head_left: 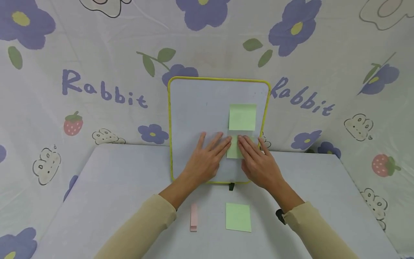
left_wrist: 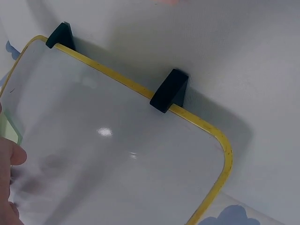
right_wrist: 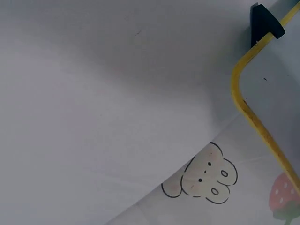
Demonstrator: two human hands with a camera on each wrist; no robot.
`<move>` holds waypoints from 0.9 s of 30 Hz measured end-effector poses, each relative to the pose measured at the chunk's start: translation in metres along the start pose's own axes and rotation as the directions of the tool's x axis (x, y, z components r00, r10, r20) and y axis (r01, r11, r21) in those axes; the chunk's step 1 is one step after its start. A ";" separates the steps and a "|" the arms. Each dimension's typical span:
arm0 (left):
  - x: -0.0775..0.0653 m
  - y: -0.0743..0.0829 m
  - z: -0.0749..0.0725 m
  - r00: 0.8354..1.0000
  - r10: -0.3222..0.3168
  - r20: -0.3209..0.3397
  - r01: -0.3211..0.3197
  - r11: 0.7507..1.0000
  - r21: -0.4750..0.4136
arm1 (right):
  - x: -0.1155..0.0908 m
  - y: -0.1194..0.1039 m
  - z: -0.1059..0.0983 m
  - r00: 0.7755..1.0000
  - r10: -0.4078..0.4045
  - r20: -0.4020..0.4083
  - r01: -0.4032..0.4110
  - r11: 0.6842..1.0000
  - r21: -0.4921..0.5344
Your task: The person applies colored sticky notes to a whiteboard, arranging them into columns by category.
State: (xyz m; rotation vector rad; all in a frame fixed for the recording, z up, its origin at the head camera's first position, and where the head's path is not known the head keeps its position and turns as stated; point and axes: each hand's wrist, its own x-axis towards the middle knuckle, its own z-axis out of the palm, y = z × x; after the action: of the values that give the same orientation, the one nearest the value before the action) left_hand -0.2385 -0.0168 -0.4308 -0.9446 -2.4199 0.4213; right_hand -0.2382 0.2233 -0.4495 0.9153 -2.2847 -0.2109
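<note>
Pale green square paper note under the fingers (head_left: 234, 150): it lies against the lower right part of an upright white board with a yellow frame (head_left: 197, 108), just below a second pale green square paper note (head_left: 242, 118).

Left hand (head_left: 206, 162): we see its fingers extended, the nearest ones touching the note's left side; it grasps nothing.

Right hand (head_left: 258, 161): its fingers lie extended over the note's right side, again without a grasp.

Paper's handling: we judge it light, thin and fragile enough to crease, so a soft pinch at a lower corner would suit it, or flat finger pads along its upper edge (sticky backing is our guess).

White tabletop (head_left: 129, 176): nearer the viewer, between the forearms, lie a third pale green square note (head_left: 238, 217) and a narrow pale pink strip (head_left: 193, 217).

Left wrist view: we find two dark wedge-shaped supports (left_wrist: 171, 91) over the frame, where the head view shows only part of one; a sliver of green sits beside a fingertip.

Right wrist view: one support and a board corner, but no hand or note.
</note>
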 end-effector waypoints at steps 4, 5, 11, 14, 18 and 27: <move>0.001 0.000 0.000 1.000 -0.003 -0.004 0.003 1.000 -0.010 | -0.004 0.005 0.000 1.000 -0.001 -0.005 0.001 1.000 0.012; 0.001 0.001 0.000 1.000 -0.004 -0.005 0.004 1.000 -0.013 | -0.005 0.006 0.000 1.000 -0.003 -0.009 0.003 1.000 0.012; 0.002 0.001 -0.001 1.000 -0.008 0.000 0.008 1.000 -0.017 | -0.011 0.012 0.001 1.000 -0.006 -0.016 0.006 1.000 0.013; 0.002 0.001 0.000 1.000 -0.008 -0.008 0.008 1.000 -0.018 | -0.013 0.014 0.001 1.000 0.000 -0.004 0.000 1.000 0.019; 0.002 0.001 0.002 1.000 -0.004 -0.028 0.004 1.000 -0.021 | -0.015 0.014 0.001 1.000 0.009 0.006 -0.010 1.000 0.024; 0.002 0.002 0.003 0.999 -0.010 -0.037 0.009 1.000 -0.027 | -0.015 0.014 0.001 1.000 0.007 -0.002 -0.007 1.000 0.023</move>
State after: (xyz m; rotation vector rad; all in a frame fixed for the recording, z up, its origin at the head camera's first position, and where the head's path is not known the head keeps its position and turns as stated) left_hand -0.2401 -0.0148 -0.4333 -0.9437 -2.4009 0.3654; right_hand -0.2384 0.2438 -0.4528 0.9188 -2.2923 -0.1804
